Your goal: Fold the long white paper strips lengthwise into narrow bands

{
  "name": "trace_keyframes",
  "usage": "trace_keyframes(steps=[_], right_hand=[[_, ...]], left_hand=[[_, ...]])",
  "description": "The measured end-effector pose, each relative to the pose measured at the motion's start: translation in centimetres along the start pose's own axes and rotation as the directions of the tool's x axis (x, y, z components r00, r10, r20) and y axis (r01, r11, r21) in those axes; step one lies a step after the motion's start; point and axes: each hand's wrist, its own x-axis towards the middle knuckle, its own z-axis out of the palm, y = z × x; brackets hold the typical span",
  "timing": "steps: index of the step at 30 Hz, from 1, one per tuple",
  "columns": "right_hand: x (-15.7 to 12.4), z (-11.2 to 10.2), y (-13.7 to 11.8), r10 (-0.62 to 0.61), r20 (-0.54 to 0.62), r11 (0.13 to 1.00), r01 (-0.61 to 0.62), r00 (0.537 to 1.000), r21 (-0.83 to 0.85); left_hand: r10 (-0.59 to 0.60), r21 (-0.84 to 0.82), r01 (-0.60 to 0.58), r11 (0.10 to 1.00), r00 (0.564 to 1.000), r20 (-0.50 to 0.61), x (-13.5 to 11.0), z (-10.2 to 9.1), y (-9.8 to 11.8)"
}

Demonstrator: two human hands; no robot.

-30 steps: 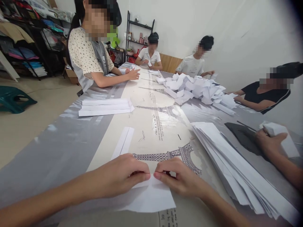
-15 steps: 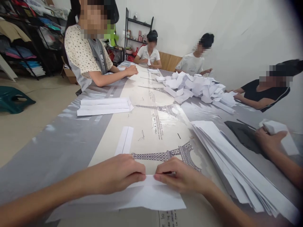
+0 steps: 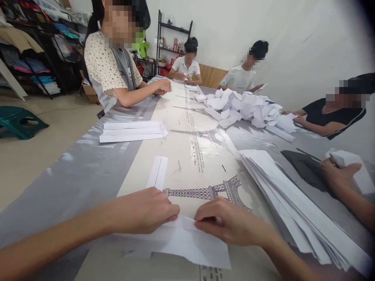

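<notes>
A white paper sheet (image 3: pixel 187 242) lies close in front of me, its far edge folded over or raised between my hands. My left hand (image 3: pixel 146 210) pinches that far edge, thumb and fingers pressed together. A little to the right, my right hand (image 3: pixel 234 222) grips the same edge between thumb and curled fingers. The near part of the sheet hangs loose toward me. Just beyond my left hand lies a folded paper strip (image 3: pixel 157 171) with a dark line along it. Farther left are several folded paper strips (image 3: pixel 131 130) side by side.
A fanned stack of paper sheets (image 3: pixel 281 195) lies to my right, beside a co-worker's hand (image 3: pixel 340 175) holding a white block. A heap of folded papers (image 3: pixel 243 105) covers the table's far right. Several people sit around the table, which has an Eiffel Tower print runner (image 3: pixel 140 152).
My right hand has shifted slightly right along the edge, widening the gap between my hands. The paper's folded edge has tilted. The whole view has moved a little.
</notes>
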Motion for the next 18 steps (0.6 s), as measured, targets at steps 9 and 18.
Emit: trace_keyframes(steps=[9,18], right_hand=[[-0.8,-1.6,2.1,0.076,-0.05,0.993,-0.08,0.996,-0.085],[0.6,1.6,-0.8,-0.005,-0.187,0.963,-0.045,0.982,-0.266]], left_hand=[[-0.109,-0.045,0.109,0.993,0.994,-0.006,-0.2,-1.8,-1.1],[-0.016,0.109,0.023,0.994,0.998,-0.067,0.0,-0.4,0.3]])
